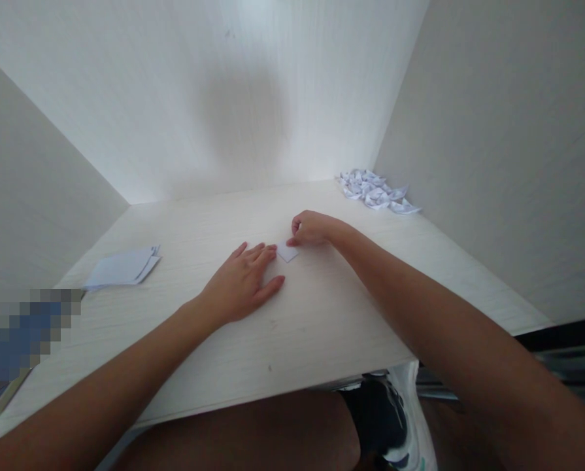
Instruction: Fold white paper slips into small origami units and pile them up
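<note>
Here's the small white paper (287,252), on the table (321,307) between the left hand (240,278), spread open at its edge, and the right hand (314,227), fingers curled at its far side; pinching or merely pressing, nobody can tell! Uneven pressure could skew it; a light left touch might let it slide.

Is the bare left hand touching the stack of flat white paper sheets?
Apart. The head view shows pale, streaked tabletop between the left hand and the stack.
</note>
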A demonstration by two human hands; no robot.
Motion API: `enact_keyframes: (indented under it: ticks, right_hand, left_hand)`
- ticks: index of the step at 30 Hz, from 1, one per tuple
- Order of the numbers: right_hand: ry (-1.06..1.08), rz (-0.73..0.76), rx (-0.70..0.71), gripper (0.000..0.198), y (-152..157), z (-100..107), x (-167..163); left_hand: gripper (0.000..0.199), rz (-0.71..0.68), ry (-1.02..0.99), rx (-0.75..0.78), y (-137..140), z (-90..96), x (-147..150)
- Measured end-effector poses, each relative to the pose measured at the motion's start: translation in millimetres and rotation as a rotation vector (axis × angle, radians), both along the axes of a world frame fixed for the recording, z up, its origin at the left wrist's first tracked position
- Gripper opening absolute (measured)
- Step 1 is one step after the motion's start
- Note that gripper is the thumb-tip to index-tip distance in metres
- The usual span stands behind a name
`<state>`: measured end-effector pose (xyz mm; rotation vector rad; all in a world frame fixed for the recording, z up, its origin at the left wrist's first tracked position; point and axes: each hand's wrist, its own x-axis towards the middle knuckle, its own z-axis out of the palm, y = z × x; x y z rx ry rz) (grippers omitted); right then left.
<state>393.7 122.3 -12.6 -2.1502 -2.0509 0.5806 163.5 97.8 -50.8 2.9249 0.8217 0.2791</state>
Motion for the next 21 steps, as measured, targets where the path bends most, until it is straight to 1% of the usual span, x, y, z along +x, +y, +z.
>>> enact_keyframes:
  ticks: [3,6,8,10,12,15,19,21]
  right_hand:
    - [0.000,0.009,0.005,0.011,1,-1,0]
    - [0.023,0.025,0.019,0.014,0,-3,4]
    - [0.045,0.030,0.029,0.018,-2,-5,7]
    - [0.066,0.035,0.041,0.020,-4,-7,9]
    - [0.083,0.039,0.053,0.021,-6,-9,11]
    - [0.114,0.048,0.062,0.022,-8,-10,13]
    - [0.182,0.058,0.063,0.020,-9,-11,17]
    - [0.217,0.052,0.070,0.021,-8,-11,19]
  left_hand:
    - [0.061,0.006,0.024,0.005,-8,-1.0,-7]
    - [0.060,0.062,-0.049,-0.007,-9,-3.6,-8]
    - [0.055,0.131,-0.145,-0.005,-3,-5.0,-3]
    - [0.049,0.171,-0.235,-0.002,6,-5.6,8]
    - [0.048,0.159,-0.293,-0.012,16,-6.0,21]
    - [0.051,0.150,-0.327,-0.040,25,-7.3,34]
    - [0.045,0.156,-0.362,-0.081,26,-9.7,36]
    - [0.048,0.185,-0.382,-0.100,26,-9.5,34]
